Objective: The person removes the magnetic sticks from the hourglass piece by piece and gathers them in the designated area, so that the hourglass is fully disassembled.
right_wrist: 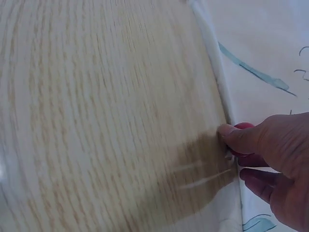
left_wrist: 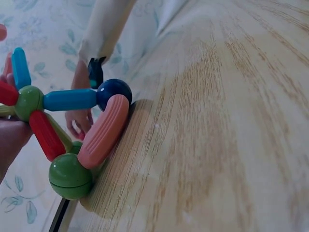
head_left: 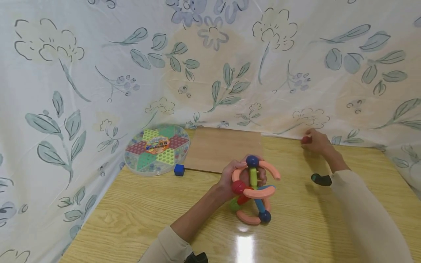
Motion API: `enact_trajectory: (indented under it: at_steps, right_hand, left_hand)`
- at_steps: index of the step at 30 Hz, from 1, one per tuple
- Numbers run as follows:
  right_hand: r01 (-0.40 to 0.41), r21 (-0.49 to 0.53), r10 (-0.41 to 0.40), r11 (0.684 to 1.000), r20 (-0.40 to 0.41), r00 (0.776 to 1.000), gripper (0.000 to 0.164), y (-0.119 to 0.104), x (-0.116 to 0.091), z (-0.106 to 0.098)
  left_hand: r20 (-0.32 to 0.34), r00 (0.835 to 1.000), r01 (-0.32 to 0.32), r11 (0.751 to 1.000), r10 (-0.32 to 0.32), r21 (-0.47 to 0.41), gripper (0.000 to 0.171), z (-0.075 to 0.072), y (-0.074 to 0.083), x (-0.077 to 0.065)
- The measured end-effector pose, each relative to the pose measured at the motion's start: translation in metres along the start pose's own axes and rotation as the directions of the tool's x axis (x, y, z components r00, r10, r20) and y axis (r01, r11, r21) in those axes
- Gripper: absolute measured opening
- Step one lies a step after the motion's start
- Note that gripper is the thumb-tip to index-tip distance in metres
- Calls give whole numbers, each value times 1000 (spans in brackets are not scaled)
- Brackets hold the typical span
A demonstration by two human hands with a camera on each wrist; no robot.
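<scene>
My left hand (head_left: 227,179) grips a built figure of balls and rods (head_left: 253,179) above the middle of the table. Salmon curved rods, straight red, blue and yellow-green rods, and dark blue, red and green balls make it up. In the left wrist view a green ball (left_wrist: 70,176) and a salmon curved rod (left_wrist: 105,131) hang close over the wood. At the table's back edge, by the cloth, my right hand (head_left: 318,143) pinches a red ball (head_left: 306,140) between thumb and fingers. Most of that ball is hidden by the fingers in the right wrist view.
A round Chinese checkers board (head_left: 148,167) lies at the back left, a small blue cube (head_left: 179,170) beside it. Behind the left hand lies a flat brown board (head_left: 227,146). Flowered cloth (head_left: 210,65) hangs along the back and left sides of the wooden table (head_left: 148,212).
</scene>
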State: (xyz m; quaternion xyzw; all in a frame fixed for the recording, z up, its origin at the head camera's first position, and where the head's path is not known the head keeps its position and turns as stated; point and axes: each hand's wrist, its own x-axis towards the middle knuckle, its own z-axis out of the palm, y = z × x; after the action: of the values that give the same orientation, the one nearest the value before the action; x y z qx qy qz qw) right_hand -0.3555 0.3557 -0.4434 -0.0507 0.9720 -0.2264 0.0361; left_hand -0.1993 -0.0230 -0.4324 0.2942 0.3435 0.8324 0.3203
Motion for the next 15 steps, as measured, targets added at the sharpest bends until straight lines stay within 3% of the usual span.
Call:
enact_trajectory:
  at_steps: [7, 15]
  right_hand:
    - [27, -33, -27, 999, 14, 1000, 74, -3, -2, -8]
    - [91, -75, -91, 993, 0, 996, 71, -9, -9, -12]
  left_hand:
    - [-16, 1000, 5, 1000, -5, -14, 37, 2, 0, 0]
    - [-1, 1000, 1, 1000, -1, -27, 38, 1, 0, 0]
